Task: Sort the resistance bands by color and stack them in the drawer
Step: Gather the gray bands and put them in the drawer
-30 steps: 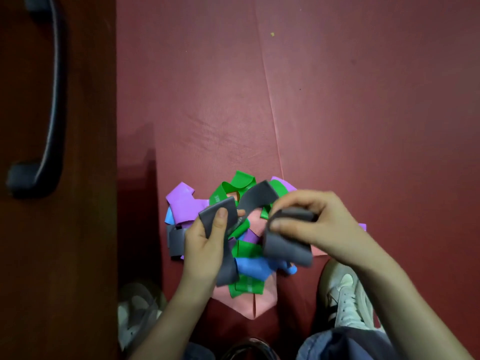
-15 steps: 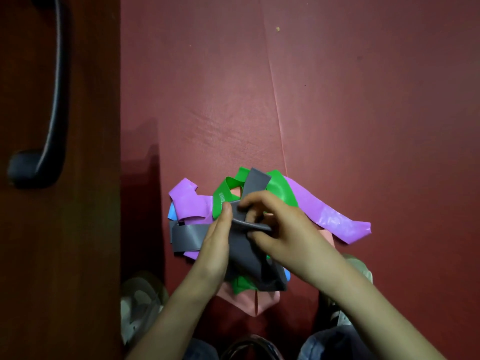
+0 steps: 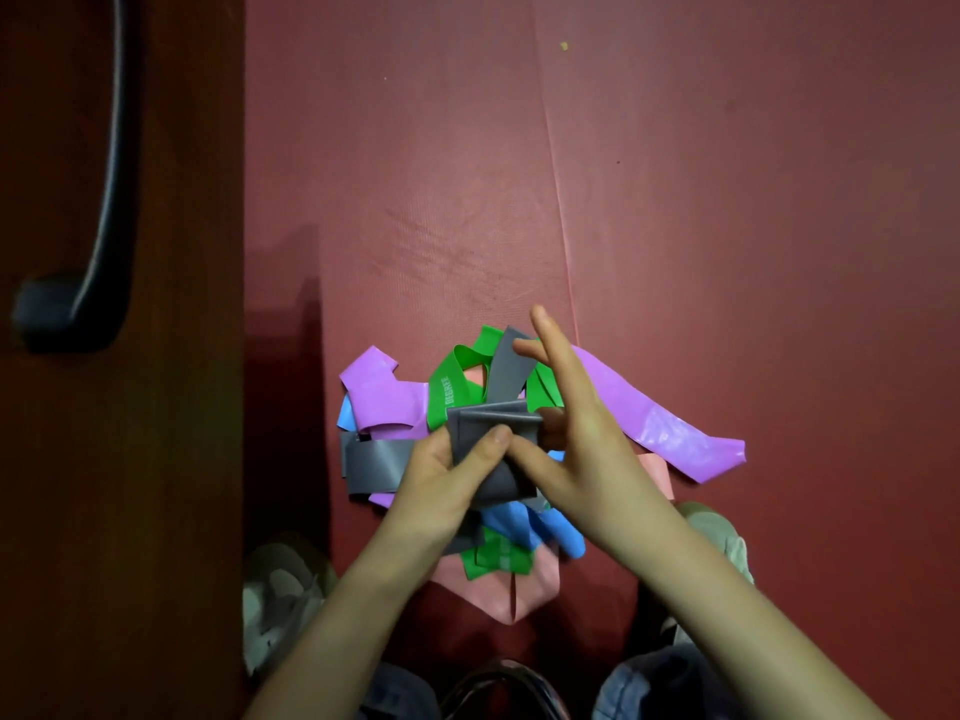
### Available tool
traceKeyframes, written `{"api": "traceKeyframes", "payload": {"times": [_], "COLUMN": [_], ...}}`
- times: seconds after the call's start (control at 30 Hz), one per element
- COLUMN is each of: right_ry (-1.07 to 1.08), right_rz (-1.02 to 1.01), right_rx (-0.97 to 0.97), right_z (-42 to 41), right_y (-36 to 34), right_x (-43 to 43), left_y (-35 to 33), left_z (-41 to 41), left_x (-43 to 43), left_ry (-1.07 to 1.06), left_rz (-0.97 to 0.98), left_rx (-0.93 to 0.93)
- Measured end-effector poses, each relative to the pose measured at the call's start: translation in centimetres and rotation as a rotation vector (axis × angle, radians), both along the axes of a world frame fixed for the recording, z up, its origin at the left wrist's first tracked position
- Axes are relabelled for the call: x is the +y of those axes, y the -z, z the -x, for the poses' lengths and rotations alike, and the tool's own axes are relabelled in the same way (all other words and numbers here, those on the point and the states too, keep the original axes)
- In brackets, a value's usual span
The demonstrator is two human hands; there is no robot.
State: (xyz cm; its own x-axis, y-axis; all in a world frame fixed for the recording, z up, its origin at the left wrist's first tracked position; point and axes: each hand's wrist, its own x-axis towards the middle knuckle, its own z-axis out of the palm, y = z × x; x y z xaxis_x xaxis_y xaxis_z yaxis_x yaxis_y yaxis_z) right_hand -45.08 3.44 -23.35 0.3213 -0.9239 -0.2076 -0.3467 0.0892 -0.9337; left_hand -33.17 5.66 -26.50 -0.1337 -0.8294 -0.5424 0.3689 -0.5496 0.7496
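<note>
Fingers (image 3: 496, 441) of the left hand (image 3: 441, 480): thumb pressed on top of a folded grey band (image 3: 491, 423), pinching it from the left. Right hand (image 3: 582, 433): thumb and lower fingers on the same grey band from the right, index and middle fingers spread wide and lifted clear.

Pile of bands on the dark red floor mat (image 3: 727, 252), directly beneath the hands:
- grey strip (image 3: 371, 462), left edge;
- purple band (image 3: 382, 394), upper left;
- long purple band (image 3: 665, 431), trailing out to the right;
- green band (image 3: 454, 387) with white lettering, at the top;
- second green band (image 3: 496, 561), at the bottom;
- blue band (image 3: 550, 530), lower right;
- pink band (image 3: 498, 589), lowest layer.

Wooden drawer front (image 3: 171, 356) with a dark handle (image 3: 106, 174), left of the pile, apart from it. Pale shoes (image 3: 280, 595) either side of the pile's near end.
</note>
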Motion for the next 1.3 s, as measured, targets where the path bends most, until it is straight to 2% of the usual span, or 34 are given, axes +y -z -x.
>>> {"api": "traceKeyframes", "payload": {"times": [0.1, 0.2, 0.3, 0.43, 0.5, 0.63, 1.0, 1.17, 1.3], "right_ry": [-0.009, 0.091, 0.179, 0.025, -0.042, -0.029, 0.031, -0.064, -0.043], "right_rz": [-0.032, -0.029, -0.141, -0.405, -0.442, -0.498, -0.499, -0.415, -0.341], "right_rx": [0.001, 0.035, -0.007, -0.057, -0.082, -0.107, -0.026, 0.151, 0.156], "right_z": [0.4, 0.4, 0.4, 0.9, 1.0, 0.6, 0.3, 0.2, 0.5], "right_y": [0.1, 1.3, 2.7, 4.4, 4.8, 5.3, 4.5, 2.4, 1.8], "right_x": [-0.2, 0.1, 1.6, 3.4, 3.5, 3.2, 3.5, 3.9, 4.5], "left_y": [0.3, 0.6, 1.2, 1.6, 1.5, 1.2, -1.7, -3.5, -4.8], "left_z": [-0.1, -0.1, -0.3, -0.7, -0.4, 0.5, 3.0, 3.1, 3.0], "left_x": [0.2, 0.4, 0.9, 1.0, 0.9, 1.0, 0.1, 1.1, 1.5], "left_ry": [0.037, 0.05, 0.02, -0.067, -0.047, -0.061, -0.13, -0.119, -0.053], "left_rz": [-0.004, -0.011, -0.048, -0.089, -0.083, -0.067, -0.029, -0.022, 0.057], "left_rx": [-0.014, -0.047, -0.032, -0.041, -0.064, -0.046, -0.094, -0.136, -0.211]}}
